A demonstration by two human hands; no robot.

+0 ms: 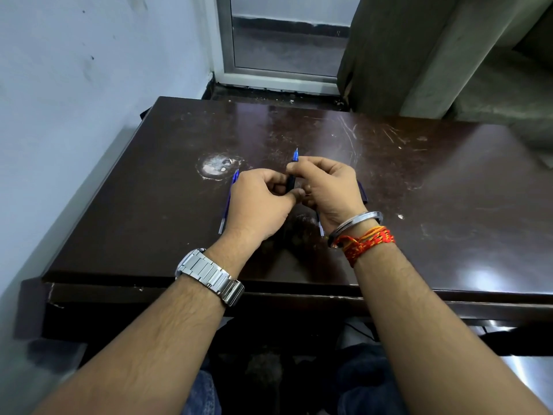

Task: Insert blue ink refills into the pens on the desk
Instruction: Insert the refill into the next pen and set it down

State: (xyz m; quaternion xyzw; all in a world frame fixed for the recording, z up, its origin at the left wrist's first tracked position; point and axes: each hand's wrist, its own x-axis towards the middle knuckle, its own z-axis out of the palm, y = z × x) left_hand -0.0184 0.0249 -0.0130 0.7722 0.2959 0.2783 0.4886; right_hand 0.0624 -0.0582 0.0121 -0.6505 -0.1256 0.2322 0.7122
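Note:
Both hands meet over the middle of the dark wooden desk. My left hand pinches the lower, dark part of a blue pen. My right hand grips the same pen higher up, and its blue tip with a metal point sticks up above the fingers. A blue ink refill lies on the desk just left of my left hand, partly hidden by it. Another blue piece shows behind my right hand. A thin blue item peeks out under my right wrist.
A round white scuff mark sits on the desk beyond the refill. A wall runs along the desk's left side, a window frame stands behind it, and a curtain hangs at the back right. My knees are under the front edge.

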